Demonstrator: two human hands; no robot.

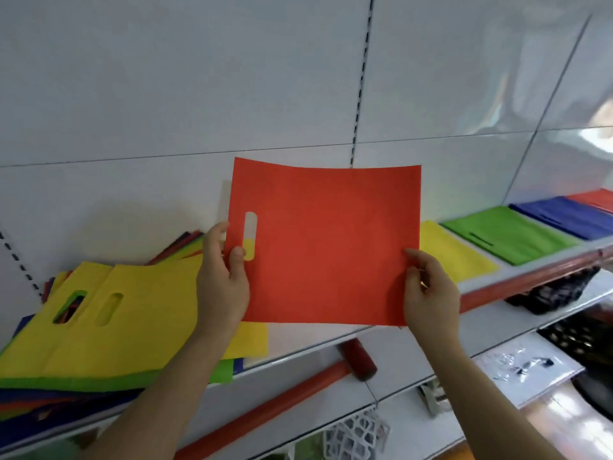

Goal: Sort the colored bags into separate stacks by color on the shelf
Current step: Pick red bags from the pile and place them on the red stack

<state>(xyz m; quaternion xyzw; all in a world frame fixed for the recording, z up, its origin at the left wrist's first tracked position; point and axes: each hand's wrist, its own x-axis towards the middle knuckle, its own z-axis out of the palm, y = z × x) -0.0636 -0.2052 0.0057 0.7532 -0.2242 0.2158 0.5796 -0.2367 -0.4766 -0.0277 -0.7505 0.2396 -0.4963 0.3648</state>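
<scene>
Both hands, left hand (pixel 222 280) and right hand (pixel 429 293), pinch the red bag (pixel 326 244) taut, ready for the far red stack (pixel 593 197).

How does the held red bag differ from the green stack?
The red bag is a single sheet held upright in the air by both hands; the green stack is several bags lying flat on the shelf. Red's handle slot stands vertical, green's lies level. Both are flat rectangular bags with a cut-out handle.
</scene>
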